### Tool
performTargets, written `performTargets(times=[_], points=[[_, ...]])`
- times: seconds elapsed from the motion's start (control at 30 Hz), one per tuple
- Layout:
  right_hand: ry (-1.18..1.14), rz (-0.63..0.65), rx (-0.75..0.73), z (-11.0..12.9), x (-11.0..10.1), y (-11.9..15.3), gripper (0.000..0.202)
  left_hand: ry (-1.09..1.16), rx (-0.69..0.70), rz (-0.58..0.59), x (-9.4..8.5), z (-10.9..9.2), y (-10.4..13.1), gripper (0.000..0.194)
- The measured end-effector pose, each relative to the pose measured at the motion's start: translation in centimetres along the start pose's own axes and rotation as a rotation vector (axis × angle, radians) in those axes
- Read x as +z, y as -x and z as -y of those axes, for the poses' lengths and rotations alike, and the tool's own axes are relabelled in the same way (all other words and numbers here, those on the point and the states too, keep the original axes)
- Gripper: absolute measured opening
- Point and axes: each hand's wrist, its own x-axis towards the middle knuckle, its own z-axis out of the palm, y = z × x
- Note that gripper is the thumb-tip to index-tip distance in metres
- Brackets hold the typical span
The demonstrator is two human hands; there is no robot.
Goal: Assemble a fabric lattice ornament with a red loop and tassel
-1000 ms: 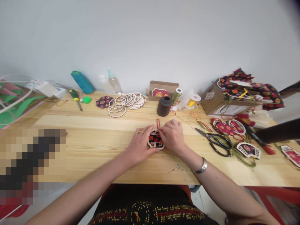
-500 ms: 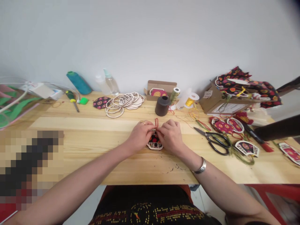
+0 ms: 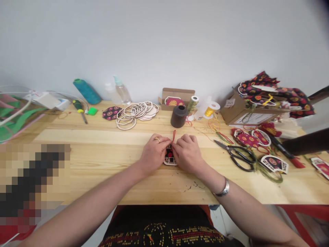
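A small pendant (image 3: 170,160) with a pale openwork frame over dark floral fabric lies on the wooden table, between my hands. From its top a red cord loop (image 3: 174,135) sticks up. My left hand (image 3: 155,153), with a ring on one finger, is closed at the pendant's upper left edge, fingertips at the base of the cord. My right hand (image 3: 188,153) is closed too, pinching at the upper right edge beside the cord. The fingertips of both hands nearly meet there and partly hide the pendant's top.
Black scissors (image 3: 240,156) lie right of my right hand, near finished pendants (image 3: 274,164). Behind my hands stand a black thread cone (image 3: 179,116) and a yellow spool (image 3: 211,109). Pale wooden frames (image 3: 137,111) are piled back left, a cardboard box (image 3: 232,106) back right.
The red loop now leans to the right instead of standing straight. My hands have shifted slightly around the pendant, covering more of its sides. The view has moved a little.
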Motion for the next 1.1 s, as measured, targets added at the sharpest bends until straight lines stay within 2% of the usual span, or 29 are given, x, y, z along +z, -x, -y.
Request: performTargets(times=[0.23, 0.43, 0.7, 1.1], points=[[0.089, 0.024, -0.110, 0.7, -0.2, 0.3, 0.017, -0.018, 0.001, 0.105, -0.4, -0.5, -0.1, 0.041], [0.084, 0.091, -0.162, 0.7, -0.5, 0.4, 0.020, -0.012, -0.026, 0.130, -0.2, -0.3, 0.0, 0.044], [0.135, 0.109, -0.184, 1.1, -0.8, 0.4, 0.035, 0.076, -0.023, 0.104, 0.2, 0.0, -0.2, 0.046], [0.204, 0.168, -0.233, 1.4, -1.1, 0.3, 0.026, 0.086, -0.030, 0.085, 0.7, 0.1, 0.0, 0.039]])
